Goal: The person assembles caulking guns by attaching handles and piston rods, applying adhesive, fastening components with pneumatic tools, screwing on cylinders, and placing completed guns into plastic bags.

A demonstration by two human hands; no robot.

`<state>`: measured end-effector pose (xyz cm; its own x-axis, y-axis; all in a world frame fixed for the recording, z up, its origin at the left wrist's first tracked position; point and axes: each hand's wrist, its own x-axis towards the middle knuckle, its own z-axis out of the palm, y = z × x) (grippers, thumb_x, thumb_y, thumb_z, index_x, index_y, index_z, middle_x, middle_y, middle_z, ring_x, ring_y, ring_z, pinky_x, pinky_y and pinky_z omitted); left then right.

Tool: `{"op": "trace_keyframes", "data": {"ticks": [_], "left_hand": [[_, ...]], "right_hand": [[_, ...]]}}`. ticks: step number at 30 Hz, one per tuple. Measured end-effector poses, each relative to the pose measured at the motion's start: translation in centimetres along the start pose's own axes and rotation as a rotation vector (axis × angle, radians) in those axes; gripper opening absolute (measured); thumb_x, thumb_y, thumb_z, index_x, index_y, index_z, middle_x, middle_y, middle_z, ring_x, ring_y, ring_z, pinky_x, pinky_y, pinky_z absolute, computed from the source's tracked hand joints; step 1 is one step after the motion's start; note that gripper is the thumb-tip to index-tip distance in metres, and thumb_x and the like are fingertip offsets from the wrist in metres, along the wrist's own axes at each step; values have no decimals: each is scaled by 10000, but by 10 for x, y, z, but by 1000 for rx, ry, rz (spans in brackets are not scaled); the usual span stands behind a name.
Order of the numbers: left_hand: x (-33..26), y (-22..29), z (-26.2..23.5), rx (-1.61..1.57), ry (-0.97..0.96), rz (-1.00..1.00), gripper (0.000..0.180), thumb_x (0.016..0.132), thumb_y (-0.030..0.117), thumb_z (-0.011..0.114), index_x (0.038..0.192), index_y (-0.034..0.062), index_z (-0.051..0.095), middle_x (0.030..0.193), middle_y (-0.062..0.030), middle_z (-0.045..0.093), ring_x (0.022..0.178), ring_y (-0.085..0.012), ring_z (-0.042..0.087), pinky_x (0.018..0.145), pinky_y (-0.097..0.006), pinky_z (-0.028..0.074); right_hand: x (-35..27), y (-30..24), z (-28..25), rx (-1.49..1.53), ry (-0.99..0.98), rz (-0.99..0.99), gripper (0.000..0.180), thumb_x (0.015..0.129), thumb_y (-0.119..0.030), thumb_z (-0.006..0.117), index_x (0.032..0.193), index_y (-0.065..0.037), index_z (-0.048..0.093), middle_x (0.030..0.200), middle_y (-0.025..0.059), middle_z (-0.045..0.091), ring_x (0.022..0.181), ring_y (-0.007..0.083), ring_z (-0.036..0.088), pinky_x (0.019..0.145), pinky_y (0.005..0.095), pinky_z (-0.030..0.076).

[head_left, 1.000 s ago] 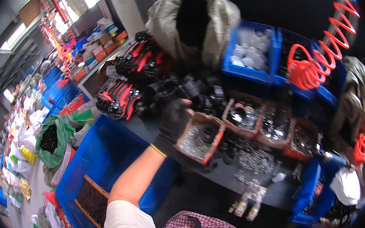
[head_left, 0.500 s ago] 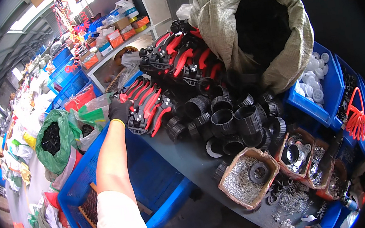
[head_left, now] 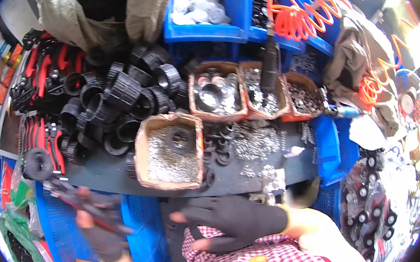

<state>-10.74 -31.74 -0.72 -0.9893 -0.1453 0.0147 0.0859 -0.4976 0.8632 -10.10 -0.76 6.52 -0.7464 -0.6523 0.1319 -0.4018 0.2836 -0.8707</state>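
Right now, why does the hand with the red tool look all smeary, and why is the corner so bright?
In the head view, the left hand and its red-and-black tool are smeared by motion blur; the right hand looks sharper; strong glare whitens the upper right past the orange coiled hose; the fisheye lens bends the worktable edge and darkens the rim.

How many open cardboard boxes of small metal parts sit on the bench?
4: a large box at the front centre, and three smaller boxes in a row behind it, left, middle and right. Others may be hidden.
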Motion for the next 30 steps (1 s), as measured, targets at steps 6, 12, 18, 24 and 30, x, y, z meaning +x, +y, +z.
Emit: {"op": "trace_keyframes", "data": {"ticks": [6,12,18,24,30], "left_hand": [[-65,-40,145,32,-33,-275,696,816,325,759,1335,2,427,1177,-205,617,1042,-278,635,880,-402,545],[-62,-47,152,-331,-271,-390,848,641,194,784,1390,70,406,1227,-288,573,667,-299,689,553,-352,588],[-67,-76,175,-197,-331,-318,614,899,688,467,1087,104,485,1199,-204,544,789,-296,648,605,-350,562],[-106,-116,196,-248,-236,-684,386,972,287,562,1289,94,456,1021,-51,550,765,-178,617,714,-361,541],[-114,-144,219,-168,-48,-722,324,983,234,529,1284,119,490,1055,-47,586,837,-207,630,725,-422,566]], "right_hand": [[-37,10,6,66,129,140,481,849,-344,696,1149,-3,537,895,173,603,782,384,614,672,425,494],[-72,23,-70,-12,-280,200,333,887,-339,664,945,-15,613,762,161,593,702,382,600,635,427,482],[-88,118,-149,-977,35,759,186,857,-191,617,891,-29,700,845,171,699,783,336,698,709,445,548],[-76,163,-142,-1137,-158,833,190,836,-107,573,930,-43,726,890,181,706,838,344,706,713,446,561],[-95,133,-149,-1100,60,730,135,762,-130,653,879,-74,693,771,156,676,722,353,675,637,450,543]]}}
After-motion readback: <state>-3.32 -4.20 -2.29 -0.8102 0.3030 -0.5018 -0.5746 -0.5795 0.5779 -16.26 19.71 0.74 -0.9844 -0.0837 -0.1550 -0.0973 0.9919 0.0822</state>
